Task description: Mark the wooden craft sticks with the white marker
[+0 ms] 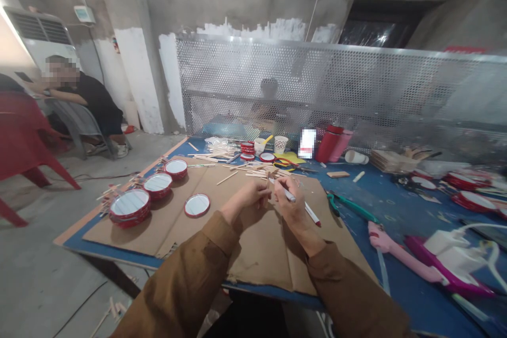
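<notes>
My left hand (253, 198) is closed in a pinch over the middle of the cardboard sheet (253, 253). Between its fingertips seems to be a small wooden stick (269, 175), mostly hidden. My right hand (291, 203) grips a white marker pen (288, 195), its tip pointing at the left fingertips. Beside that hand a red-and-white marker (312, 214) lies on the cardboard. To the left of my hands rests a round, red-rimmed white disc (197, 205). Loose wooden sticks (259, 170) are scattered just beyond my fingers.
Stacks of red-rimmed discs (130, 206) line the table's left side. Green-handled pliers (333, 204), a pink glue gun (396, 253) and a power strip (451, 261) lie right. Paper cups (281, 144), a lit phone (307, 142) and red bottles (329, 142) stand before a perforated metal panel (245, 68).
</notes>
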Motion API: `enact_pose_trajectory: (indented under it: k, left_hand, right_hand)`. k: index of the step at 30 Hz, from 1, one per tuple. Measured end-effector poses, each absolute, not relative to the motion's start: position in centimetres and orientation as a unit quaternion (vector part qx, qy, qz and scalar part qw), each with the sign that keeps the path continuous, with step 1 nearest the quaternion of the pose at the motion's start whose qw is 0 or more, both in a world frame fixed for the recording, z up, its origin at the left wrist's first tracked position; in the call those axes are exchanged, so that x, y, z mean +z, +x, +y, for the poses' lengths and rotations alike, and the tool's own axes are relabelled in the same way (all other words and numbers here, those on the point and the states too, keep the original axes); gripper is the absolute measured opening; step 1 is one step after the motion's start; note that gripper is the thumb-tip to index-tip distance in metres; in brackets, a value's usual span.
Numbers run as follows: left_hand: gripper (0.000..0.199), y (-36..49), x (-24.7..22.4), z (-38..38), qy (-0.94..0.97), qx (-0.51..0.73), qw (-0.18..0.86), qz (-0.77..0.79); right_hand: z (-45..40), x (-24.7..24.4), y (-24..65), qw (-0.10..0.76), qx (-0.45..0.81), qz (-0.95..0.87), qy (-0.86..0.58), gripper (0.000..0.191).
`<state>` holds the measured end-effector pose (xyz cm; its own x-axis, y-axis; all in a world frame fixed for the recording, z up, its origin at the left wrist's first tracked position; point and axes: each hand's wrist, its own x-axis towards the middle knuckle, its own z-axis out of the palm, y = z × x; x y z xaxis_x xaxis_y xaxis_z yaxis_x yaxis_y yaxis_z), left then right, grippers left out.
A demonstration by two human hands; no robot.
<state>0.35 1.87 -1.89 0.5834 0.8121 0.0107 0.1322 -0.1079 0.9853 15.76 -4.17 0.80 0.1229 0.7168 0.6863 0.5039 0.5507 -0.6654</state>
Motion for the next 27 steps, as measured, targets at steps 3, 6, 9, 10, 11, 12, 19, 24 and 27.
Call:
enact_pose_trajectory:
  k: [3, 6, 9, 10, 11, 12, 19, 24, 27]
  left_hand:
    - [0.043, 0.31, -2.02, 1.93, 0.685, 0.298, 0.566, 0.350]
    - [0.046, 0.24, -1.96, 1.80, 0.687, 0.303, 0.562, 0.347]
    - [0.045, 0.21, -1.63, 1.58, 0.691, 0.295, 0.560, 0.347]
    - [0.044, 0.22, -1.50, 1.52, 0.692, 0.293, 0.560, 0.350]
    - [0.043, 0.23, -1.40, 1.47, 0.692, 0.290, 0.559, 0.352]
    - [0.043, 0.24, -1.34, 1.43, 0.692, 0.288, 0.559, 0.354]
    - [0.052, 0.21, -1.82, 1.46, 0.686, 0.313, 0.562, 0.339]
    - [0.051, 0.23, -1.96, 1.32, 0.687, 0.315, 0.560, 0.338]
    - [0.044, 0.13, -1.79, 1.09, 0.684, 0.325, 0.558, 0.340]
  right_hand:
    - [-4.16, 0.81, 15.80, 0.589, 0.086, -0.655, -0.465, 0.025]
    - [-4.18, 0.82, 15.77, 0.588, 0.091, -0.656, -0.464, 0.025]
    - [-4.22, 0.83, 15.64, 0.602, 0.090, -0.640, -0.470, 0.025]
    - [-4.23, 0.84, 15.59, 0.606, 0.088, -0.636, -0.469, 0.026]
    - [-4.23, 0.83, 15.56, 0.609, 0.086, -0.636, -0.467, 0.026]
    - [-4.23, 0.82, 15.54, 0.609, 0.086, -0.637, -0.464, 0.027]
    - [-4.02, 0.64, 15.79, 0.610, 0.098, -0.637, -0.462, 0.028]
    - [-3.98, 0.66, 15.76, 0.607, 0.099, -0.643, -0.457, 0.026]
    - [-3.99, 0.69, 15.76, 0.595, 0.113, -0.652, -0.456, 0.027]
